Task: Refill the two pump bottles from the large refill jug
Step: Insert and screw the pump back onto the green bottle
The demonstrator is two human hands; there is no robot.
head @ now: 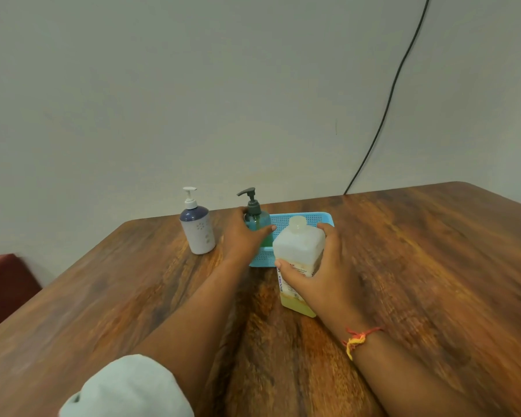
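Observation:
A translucent refill jug point(298, 251) with yellow liquid low inside stands on the wooden table point(418, 281), capped. My right hand point(316, 275) grips its body from the right and front. A green pump bottle point(257, 219) with a dark grey pump stands in a blue mesh tray point(301, 219). My left hand point(244, 236) wraps around that bottle's body. A white pump bottle point(197, 230) with a navy shoulder and white pump stands on the table to the left, untouched.
The table's far edge meets a pale wall just behind the bottles. A black cable point(388, 100) runs down the wall at the right. A dark red seat point(3, 284) sits beyond the table's left edge.

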